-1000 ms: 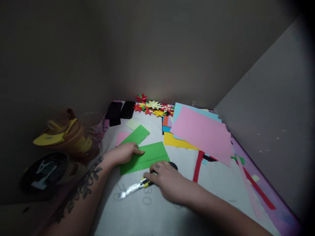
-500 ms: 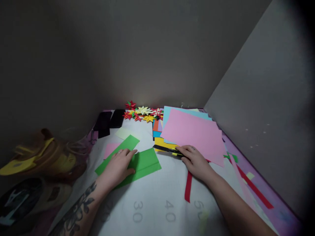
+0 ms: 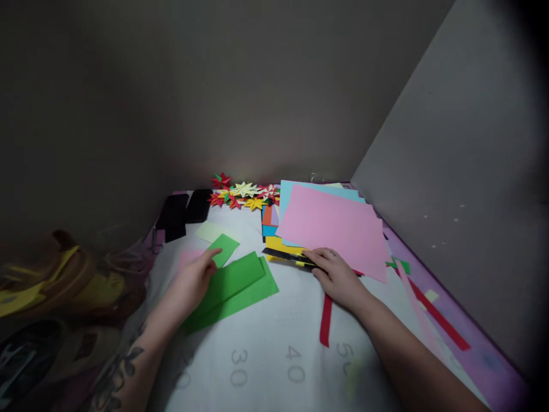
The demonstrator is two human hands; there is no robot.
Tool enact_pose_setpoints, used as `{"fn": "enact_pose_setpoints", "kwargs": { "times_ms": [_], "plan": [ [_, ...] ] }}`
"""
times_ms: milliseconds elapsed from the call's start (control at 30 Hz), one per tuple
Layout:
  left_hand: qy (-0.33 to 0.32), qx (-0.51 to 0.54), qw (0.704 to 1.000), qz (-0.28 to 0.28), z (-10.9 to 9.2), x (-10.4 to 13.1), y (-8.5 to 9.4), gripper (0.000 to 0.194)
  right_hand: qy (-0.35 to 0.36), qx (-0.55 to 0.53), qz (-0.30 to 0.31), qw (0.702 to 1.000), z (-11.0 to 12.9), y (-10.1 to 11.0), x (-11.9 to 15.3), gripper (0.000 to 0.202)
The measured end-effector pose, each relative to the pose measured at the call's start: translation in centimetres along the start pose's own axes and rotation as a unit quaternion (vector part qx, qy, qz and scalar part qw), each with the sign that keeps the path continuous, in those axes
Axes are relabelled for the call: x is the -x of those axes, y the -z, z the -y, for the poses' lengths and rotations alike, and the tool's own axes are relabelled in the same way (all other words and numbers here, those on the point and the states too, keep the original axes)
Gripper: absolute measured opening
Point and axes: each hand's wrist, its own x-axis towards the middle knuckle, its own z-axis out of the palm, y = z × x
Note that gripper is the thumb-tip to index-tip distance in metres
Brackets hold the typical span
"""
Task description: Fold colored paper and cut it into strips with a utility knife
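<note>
My left hand (image 3: 193, 283), slightly blurred, lies over the left part of the green paper. Its index finger is stretched out, and the lower fingers are partly hidden. Beneath and beside it are a green strip (image 3: 226, 247) and overlapping green paper pieces (image 3: 240, 277), one edge offset from the other. My right hand (image 3: 337, 277) is closed over a thin black-and-yellow tool (image 3: 281, 254) that looks like a utility knife; its far part sticks out to the left. Under that hand, a red paper strip (image 3: 326, 323) shows on the white sheet (image 3: 257, 326).
Pink and light-blue sheets (image 3: 334, 226) are stacked beyond my right hand, with yellow paper (image 3: 274, 246) beside them. Folded paper stars (image 3: 244, 190) line the wall. Two dark phones (image 3: 198, 206) lie back left. Scraps and a red strip (image 3: 446, 320) lie along the right edge.
My left hand has drawn back leftward, off the middle of the green paper. A green piece has shifted left, showing more of the layer below. My right hand keeps its place.
</note>
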Motion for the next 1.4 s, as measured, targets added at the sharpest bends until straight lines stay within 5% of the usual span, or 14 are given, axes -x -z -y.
{"fn": "enact_pose_setpoints", "kwargs": {
  "times_ms": [200, 333, 533, 667, 867, 967, 1067, 1200, 1333, 1400],
  "plan": [
    [0.014, -0.034, 0.996, -0.083, 4.0, -1.6, 2.0, 0.042, 0.003, 0.007, 0.005, 1.000, 0.0, -0.1, -0.1, 0.048],
    [-0.013, -0.133, 0.980, -0.150, 3.1, -1.5, 1.5, 0.035, 0.001, 0.012, 0.008, 1.000, 0.1, -0.4, -0.1, 0.050],
    [-0.067, -0.105, 0.991, 0.043, -2.0, 0.1, -1.3, 0.049, 0.002, 0.005, -0.005, 1.000, 0.3, -0.3, -0.1, 0.050],
    [-0.044, -0.054, 0.995, 0.075, -2.2, -0.3, -2.5, 0.063, 0.001, -0.001, -0.005, 1.000, 0.4, 0.0, -0.2, 0.049],
    [0.001, 0.123, 0.987, 0.104, -2.4, -0.6, -1.7, 0.021, -0.001, -0.003, -0.029, 1.000, 0.1, 0.5, -0.2, 0.050],
    [0.093, 0.367, 0.924, 0.046, -3.1, -0.4, -0.8, 0.023, -0.025, -0.011, -0.075, 0.997, 0.0, 0.9, -0.2, 0.047],
    [0.197, 0.577, 0.786, -0.098, -3.6, -0.2, 0.0, 0.013, -0.061, -0.017, -0.147, 0.987, -0.1, 1.4, -0.2, 0.045],
    [0.338, 0.672, 0.645, -0.138, -4.5, 1.3, -0.6, 0.011, -0.060, -0.012, -0.168, 0.984, 0.1, 1.7, -0.1, 0.045],
    [0.399, 0.697, 0.581, -0.132, -6.1, 5.1, -2.8, 0.017, -0.028, 0.018, -0.120, 0.992, 0.6, 1.3, -0.1, 0.046],
    [0.396, 0.709, 0.582, -0.042, -7.0, 7.5, -3.5, 0.017, -0.019, 0.051, -0.091, 0.994, 0.8, 1.0, 0.0, 0.045]
  ]
}}
